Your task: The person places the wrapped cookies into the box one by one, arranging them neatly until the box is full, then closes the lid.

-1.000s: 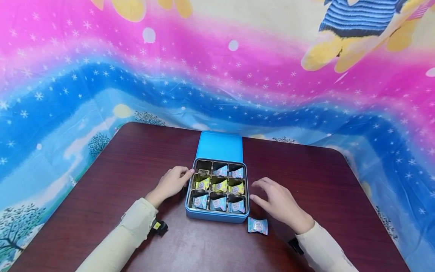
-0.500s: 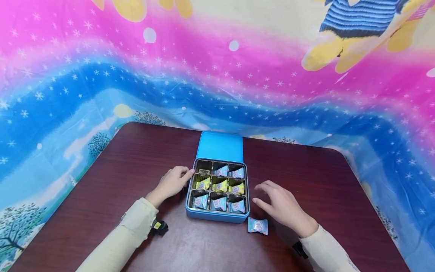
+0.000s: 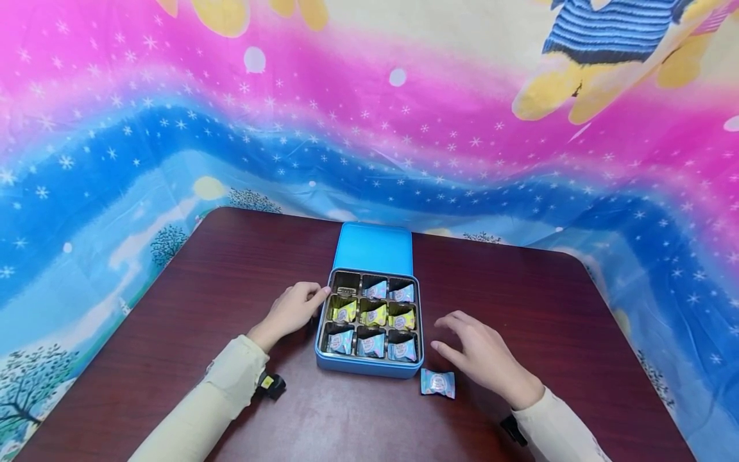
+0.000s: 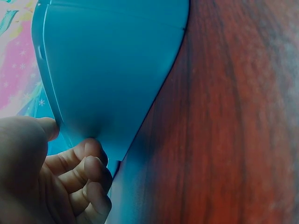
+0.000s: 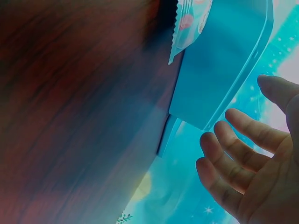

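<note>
A blue tin (image 3: 369, 369) with a divided tray stands on the table. Wrapped candies sit in its compartments: blue ones (image 3: 370, 344) in the near row, yellow ones (image 3: 373, 314) in the middle, two blue ones at the back. The back left compartment holds no candy. My left hand (image 3: 293, 312) touches the tin's left side, fingertips against the wall (image 4: 112, 70) and thumb at the rim. To the right of the tin my right hand (image 3: 482, 353) hovers with relaxed, spread fingers and holds nothing. A blue wrapped candy (image 3: 438, 383) lies on the table near the tin's front right corner.
The tin's blue lid (image 3: 374, 248) lies opened back behind it. The dark red wooden table (image 3: 231, 256) has rounded far corners, and a printed cloth (image 3: 369, 147) hangs behind it.
My right hand has drawn back slightly to the right and toward me, away from the tin. The left hand, the tin and the candies stay where they were.
</note>
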A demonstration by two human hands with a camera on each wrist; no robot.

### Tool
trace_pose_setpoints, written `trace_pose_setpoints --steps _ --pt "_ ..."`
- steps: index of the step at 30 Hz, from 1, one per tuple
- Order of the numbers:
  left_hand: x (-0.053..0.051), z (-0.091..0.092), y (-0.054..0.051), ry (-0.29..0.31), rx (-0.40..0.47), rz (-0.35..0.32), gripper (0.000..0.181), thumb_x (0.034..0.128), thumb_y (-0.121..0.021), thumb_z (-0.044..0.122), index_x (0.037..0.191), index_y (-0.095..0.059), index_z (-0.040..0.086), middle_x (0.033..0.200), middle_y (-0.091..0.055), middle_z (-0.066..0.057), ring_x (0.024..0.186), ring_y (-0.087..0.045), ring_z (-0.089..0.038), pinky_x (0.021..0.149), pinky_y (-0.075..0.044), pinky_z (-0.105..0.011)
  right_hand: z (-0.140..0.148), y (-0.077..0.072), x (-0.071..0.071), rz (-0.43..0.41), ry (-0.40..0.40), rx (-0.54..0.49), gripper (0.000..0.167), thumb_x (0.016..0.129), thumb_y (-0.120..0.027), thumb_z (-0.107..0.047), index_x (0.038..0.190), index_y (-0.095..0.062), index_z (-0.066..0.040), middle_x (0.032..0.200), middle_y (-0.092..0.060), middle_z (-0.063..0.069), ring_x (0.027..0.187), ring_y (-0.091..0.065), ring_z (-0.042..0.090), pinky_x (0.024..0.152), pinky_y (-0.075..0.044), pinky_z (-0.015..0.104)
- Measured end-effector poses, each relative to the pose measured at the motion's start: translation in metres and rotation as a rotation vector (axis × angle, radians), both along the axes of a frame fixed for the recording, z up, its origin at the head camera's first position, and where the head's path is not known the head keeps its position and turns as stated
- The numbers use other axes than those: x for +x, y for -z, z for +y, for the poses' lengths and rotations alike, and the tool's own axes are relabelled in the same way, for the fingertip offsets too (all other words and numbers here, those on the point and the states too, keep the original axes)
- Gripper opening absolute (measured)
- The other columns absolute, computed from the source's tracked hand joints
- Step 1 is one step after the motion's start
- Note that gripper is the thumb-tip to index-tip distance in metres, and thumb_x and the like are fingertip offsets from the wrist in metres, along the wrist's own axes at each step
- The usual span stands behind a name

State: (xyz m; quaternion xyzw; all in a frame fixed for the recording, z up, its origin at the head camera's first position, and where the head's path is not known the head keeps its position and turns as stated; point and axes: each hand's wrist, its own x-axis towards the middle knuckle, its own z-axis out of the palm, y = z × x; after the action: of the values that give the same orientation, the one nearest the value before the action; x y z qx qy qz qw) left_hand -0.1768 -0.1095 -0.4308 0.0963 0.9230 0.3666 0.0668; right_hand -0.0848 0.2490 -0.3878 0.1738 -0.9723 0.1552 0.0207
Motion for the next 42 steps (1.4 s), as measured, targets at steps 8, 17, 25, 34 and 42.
trace_pose_setpoints --steps 8,17,25,34,42 --pt "0.0 0.0 0.0 0.002 0.008 -0.008 0.046 0.1053 -0.047 0.047 0.077 -0.06 0.014 0.062 -0.06 0.0 0.055 -0.053 -0.016 0.055 -0.04 -0.031 0.003 0.003 0.003 0.005 0.0 -0.005 0.03 0.092 -0.074 -0.033 0.117 -0.071 -0.016 0.113 -0.069 -0.001 0.099 -0.068 0.017 0.079 -0.056 0.04" --pt "0.0 0.001 0.0 0.001 0.001 -0.006 0.046 0.1055 -0.046 0.047 0.077 -0.06 0.014 0.063 -0.061 0.001 0.056 -0.053 -0.015 0.055 -0.04 -0.031 0.006 0.007 0.007 0.015 0.008 0.004 0.029 0.092 -0.074 -0.034 0.116 -0.071 -0.018 0.111 -0.068 -0.005 0.098 -0.068 0.014 0.077 -0.055 0.038" --pt "0.0 0.0 0.001 0.001 -0.004 -0.003 0.045 0.1053 -0.047 0.047 0.077 -0.06 0.014 0.063 -0.061 0.001 0.056 -0.053 -0.015 0.055 -0.04 -0.031 0.008 0.01 0.013 0.016 0.017 0.022 0.026 0.09 -0.076 -0.033 0.111 -0.072 -0.019 0.109 -0.068 -0.007 0.098 -0.067 0.011 0.077 -0.055 0.038" --pt "0.001 -0.001 -0.001 -0.005 -0.004 -0.008 0.046 0.1054 -0.046 0.047 0.078 -0.061 0.014 0.063 -0.061 0.001 0.057 -0.054 -0.015 0.056 -0.04 -0.031 0.011 0.017 0.02 0.017 -0.001 0.053 0.026 0.088 -0.078 -0.035 0.109 -0.072 -0.021 0.107 -0.068 -0.01 0.098 -0.066 0.008 0.08 -0.056 0.037" --pt "0.001 0.001 -0.001 -0.002 -0.001 -0.014 0.043 0.1055 -0.047 0.046 0.079 -0.062 0.016 0.064 -0.062 0.0 0.058 -0.054 -0.015 0.056 -0.04 -0.031 0.015 0.02 0.026 -0.01 -0.023 0.087 0.031 0.087 -0.078 -0.037 0.113 -0.071 -0.02 0.109 -0.068 -0.009 0.102 -0.067 0.01 0.083 -0.056 0.038"
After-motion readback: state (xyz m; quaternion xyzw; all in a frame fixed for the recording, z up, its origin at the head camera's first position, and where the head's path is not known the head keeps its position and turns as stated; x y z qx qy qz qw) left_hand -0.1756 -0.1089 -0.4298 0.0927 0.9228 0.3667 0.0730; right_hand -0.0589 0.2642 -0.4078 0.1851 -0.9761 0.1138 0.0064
